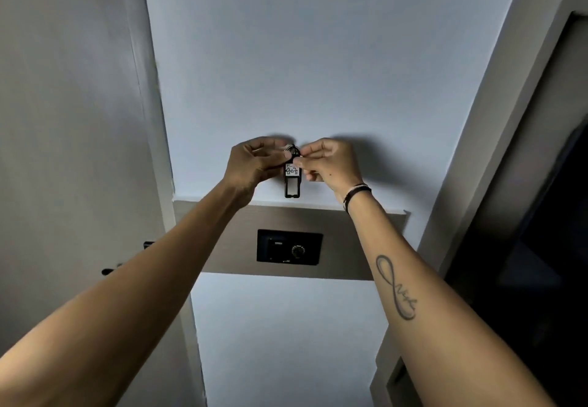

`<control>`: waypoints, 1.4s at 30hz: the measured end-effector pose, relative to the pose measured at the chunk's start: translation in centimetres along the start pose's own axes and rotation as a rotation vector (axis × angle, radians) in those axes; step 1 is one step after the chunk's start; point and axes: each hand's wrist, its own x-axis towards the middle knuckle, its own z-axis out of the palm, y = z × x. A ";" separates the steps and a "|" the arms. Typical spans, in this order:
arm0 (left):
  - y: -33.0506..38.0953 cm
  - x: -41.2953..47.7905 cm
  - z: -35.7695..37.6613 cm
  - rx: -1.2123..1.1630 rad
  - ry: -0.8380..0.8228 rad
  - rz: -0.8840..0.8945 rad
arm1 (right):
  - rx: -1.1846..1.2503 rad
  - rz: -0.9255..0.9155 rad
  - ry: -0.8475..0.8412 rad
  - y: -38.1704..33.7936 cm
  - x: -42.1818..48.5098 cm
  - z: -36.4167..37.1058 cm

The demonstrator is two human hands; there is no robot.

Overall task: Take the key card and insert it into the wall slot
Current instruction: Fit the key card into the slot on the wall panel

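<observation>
Wall (302, 72): pale, flat, filling the middle of the view, with a door frame (496, 120) running up its right side.

Panel (232, 238): brown horizontal band lying across the wall, carrying a black switch plate (289, 247) with a round dial.

Left hand (254, 164): reaching up to the wall above the panel, fingers curling in and pinching the top of the key card from the left.

Right hand (327, 163): reaching up beside it, fingertips closing on the card's upper right edge; dark and light bands are sitting on the wrist, and a tattoo is showing on the forearm.

Key card (292, 180): small black-framed tag bearing a white label reading 407, hanging upright against the wall between both hands, just above the panel. Whether it is seating in a slot cannot be told.
</observation>
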 end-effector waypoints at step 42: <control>-7.2 -4.2 -1.4 0.606 0.141 0.084 | -0.335 -0.001 -0.113 8.2 -2.3 2.2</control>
